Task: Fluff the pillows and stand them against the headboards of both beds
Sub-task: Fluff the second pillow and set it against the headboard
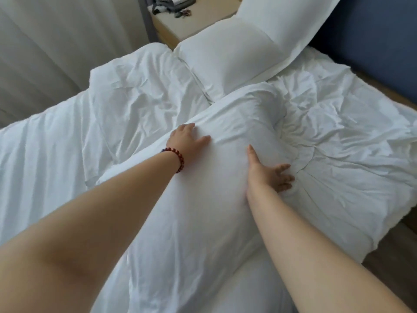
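Observation:
A large white pillow [216,177] lies across the bed in front of me, its near end running out of the bottom of the view. My left hand [188,141], with a red bead bracelet at the wrist, lies flat on the pillow's upper left side with fingers spread. My right hand [268,171] presses open against the pillow's right edge, fingertips sunk into the fabric. A second white pillow [228,53] leans toward the dark blue headboard [370,39] at the top right, its loose case flap sticking up.
A crumpled white duvet [101,123] covers the bed on the left and a wrinkled sheet [338,136] on the right. A pale wooden nightstand [194,21] with small dark items stands at the top. White curtains [56,37] hang at the left. Wooden floor [397,251] shows at the right.

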The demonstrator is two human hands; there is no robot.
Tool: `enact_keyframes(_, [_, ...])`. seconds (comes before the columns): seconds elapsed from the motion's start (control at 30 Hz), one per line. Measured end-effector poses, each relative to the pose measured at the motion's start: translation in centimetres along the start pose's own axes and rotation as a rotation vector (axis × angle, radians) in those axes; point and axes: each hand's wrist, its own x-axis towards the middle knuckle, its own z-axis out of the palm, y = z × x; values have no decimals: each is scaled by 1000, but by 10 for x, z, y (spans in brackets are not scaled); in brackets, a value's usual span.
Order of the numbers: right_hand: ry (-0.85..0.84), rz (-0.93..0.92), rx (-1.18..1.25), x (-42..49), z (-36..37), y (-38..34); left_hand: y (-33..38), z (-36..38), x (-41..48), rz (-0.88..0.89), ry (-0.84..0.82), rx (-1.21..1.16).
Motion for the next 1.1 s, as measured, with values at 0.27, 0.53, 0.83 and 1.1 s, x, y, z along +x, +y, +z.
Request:
enact_keyframes(0.27, [96,186,126,49,12,3,28,1,93,-7,-258,77])
enact_keyframes(0.53, [85,242,265,71,16,15,34,13,122,-129,-350,18])
enact_keyframes(0.83, [8,-51,497,40,-29,15,40,-6,54,-17,-67,-174])
enact_keyframes(1.1, [15,-307,587,-25,-103,1,84,-69,-28,191,146,-262])
